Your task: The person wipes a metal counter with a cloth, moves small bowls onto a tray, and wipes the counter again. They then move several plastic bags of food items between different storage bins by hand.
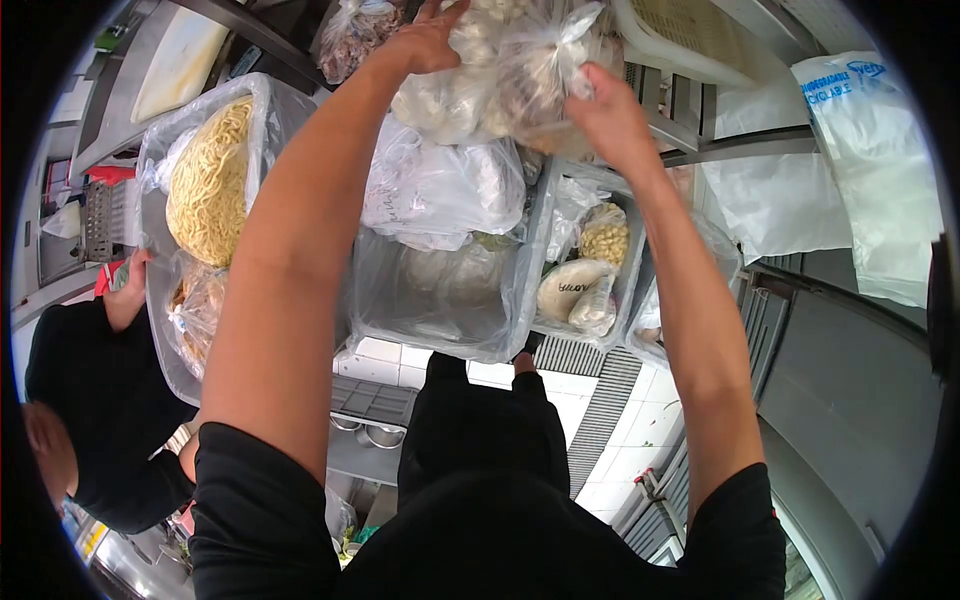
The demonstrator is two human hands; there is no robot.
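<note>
At the top of the view, my right hand (612, 118) pinches the gathered neck of a tied clear plastic bag (545, 85) with pale, brownish contents. My left hand (425, 42) has its fingers spread over the edge of another clear bag (445, 100), filled with whitish round pieces. To its left sits a bag of reddish-brown food (355, 40). Just below both hands, a white plastic bag (440, 190) lies at the far end of a plastic-lined bin (430, 325).
A left-hand bin (265, 120) holds yellow noodles (212, 185) and another bag. The right-hand bin (540, 235) contains several small bags. At far left, another person (95, 400) in black stands with a hand on a bin. White plastic sheets (870, 180) hang at right.
</note>
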